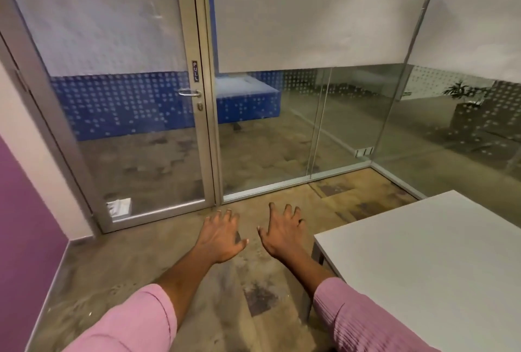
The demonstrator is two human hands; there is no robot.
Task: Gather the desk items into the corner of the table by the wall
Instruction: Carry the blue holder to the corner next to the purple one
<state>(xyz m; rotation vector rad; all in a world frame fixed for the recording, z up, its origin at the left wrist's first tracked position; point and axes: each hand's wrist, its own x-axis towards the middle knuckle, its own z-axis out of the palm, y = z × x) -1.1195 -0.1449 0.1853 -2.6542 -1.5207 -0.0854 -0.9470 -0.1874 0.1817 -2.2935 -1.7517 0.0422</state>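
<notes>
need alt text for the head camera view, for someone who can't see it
A person's two empty hands, left hand and right hand, reach forward with fingers spread above a carpeted floor. A white table sits at the right with no items on the part shown. Ahead are a glass door marked PULL and glass partition walls.

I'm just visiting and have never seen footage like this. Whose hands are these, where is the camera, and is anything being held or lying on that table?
There is no machine here: a person wears one wide-angle camera on the head, looking forward and down. The left hand and right hand reach out over the carpeted floor, fingers spread, holding nothing. Both arms wear pink sleeves. The white table stands at the right; the part in view carries nothing. Ahead are a glass door marked PULL and glass walls.
</notes>
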